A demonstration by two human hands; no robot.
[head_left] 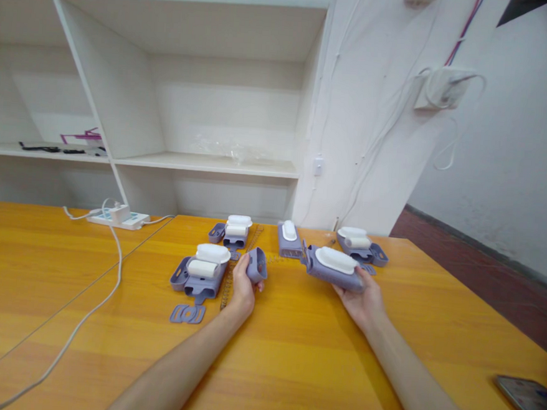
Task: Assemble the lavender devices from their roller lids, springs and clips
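Note:
My left hand (243, 284) is closed around a small purple cap-like piece (257, 264), held just above the orange table (291, 356). My right hand (363, 297) grips a purple case with a white pad on top (332, 265), lifted slightly and tilted. Left of my left hand lies an opened purple case with a white roll and white lid (202, 270), and a flat purple strap piece (188, 313) sits in front of it.
Three more purple-and-white cases stand at the table's far edge: one at the left (235, 229), one in the middle (289, 237), one at the right (359, 243). A white power strip (119, 217) with a cable lies far left. A phone (529, 401) rests near the right edge. White shelves stand behind.

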